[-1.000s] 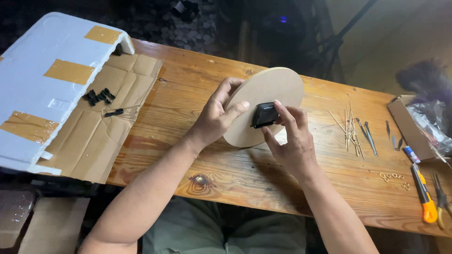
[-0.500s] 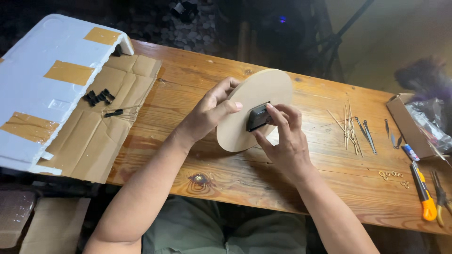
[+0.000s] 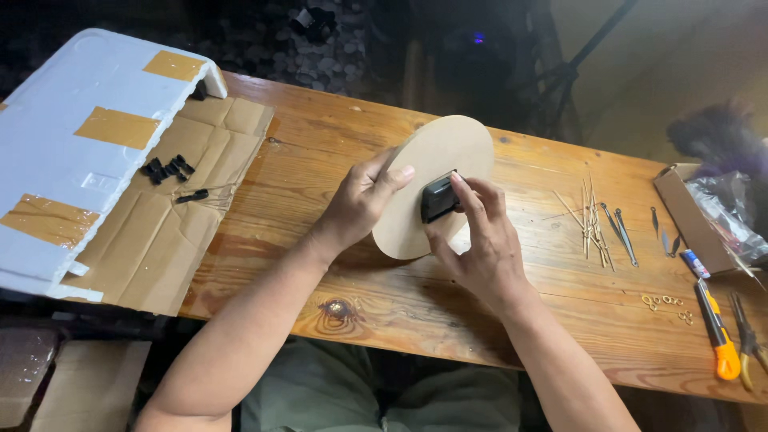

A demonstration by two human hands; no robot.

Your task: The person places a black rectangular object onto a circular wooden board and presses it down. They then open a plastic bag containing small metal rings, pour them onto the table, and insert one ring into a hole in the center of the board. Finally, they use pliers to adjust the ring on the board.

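Note:
A round tan board disc (image 3: 438, 160) stands tilted on its edge on the wooden table (image 3: 336, 264). My left hand (image 3: 364, 200) grips the disc's left rim, thumb across its face. My right hand (image 3: 478, 240) presses a small black box (image 3: 438, 197) against the middle of the disc, fingers wrapped over it from the right.
Flattened cardboard (image 3: 152, 240) with small black parts (image 3: 166, 169) lies at the left, beside a white foam lid (image 3: 88, 136) with tape patches. Thin metal and wood sticks (image 3: 596, 220), small rings (image 3: 664, 302), an orange knife (image 3: 718, 334) and pliers (image 3: 748, 336) lie at the right near a cardboard box (image 3: 688, 212).
The disc has been tipped up more steeply onto its edge and shifted slightly left. Both hands kept their hold, with the black box staying against the disc.

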